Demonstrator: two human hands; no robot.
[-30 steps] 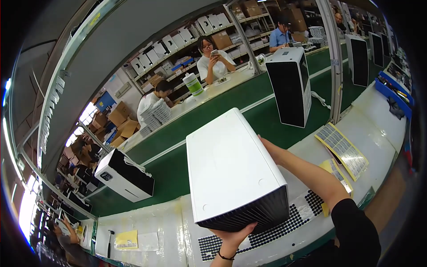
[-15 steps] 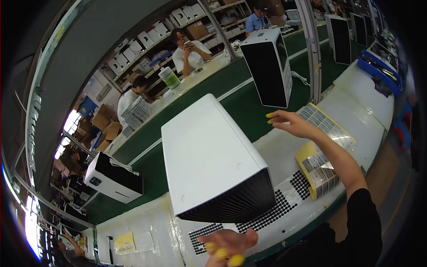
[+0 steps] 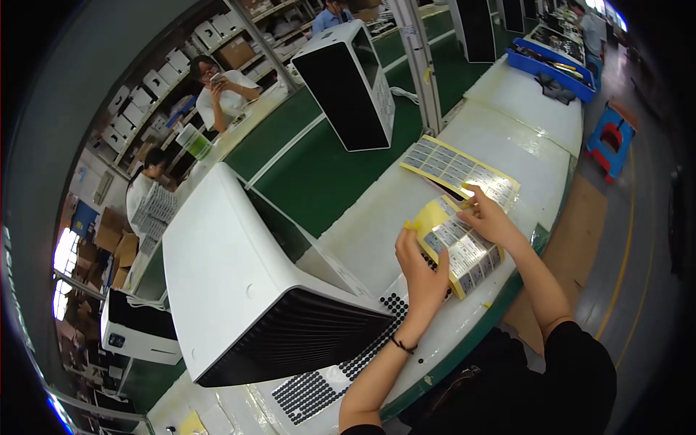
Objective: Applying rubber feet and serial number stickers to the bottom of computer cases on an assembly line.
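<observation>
A yellow-backed sheet of silver labels [image 3: 475, 255] lies bent on the bench at the right. My left hand [image 3: 422, 279] is at the sheet's left edge, its fingers and thumb closed round that edge. At the upper part of the same sheet, my right hand [image 3: 491, 220] has its fingers pinched together on the labels. Yellow covers show on several of my fingertips. To the left of my hands, a large white computer case [image 3: 225, 261] lies tilted, its black ribbed face toward me and a clear side panel toward my hands.
Sheets of black round dots [image 3: 308, 395] lie partly under the case. Another label sheet [image 3: 460, 168] is beyond my hands. A second case [image 3: 348, 94] stands on the green conveyor [image 3: 304, 170], near a metal post [image 3: 419, 65]. A blue tool tray [image 3: 551, 69] sits far right. People work across the line.
My view has swung right. Both hands have come together at the yellow-backed label sheet; my left came from in front of the case, my right from above the bench. The case now leans over.
</observation>
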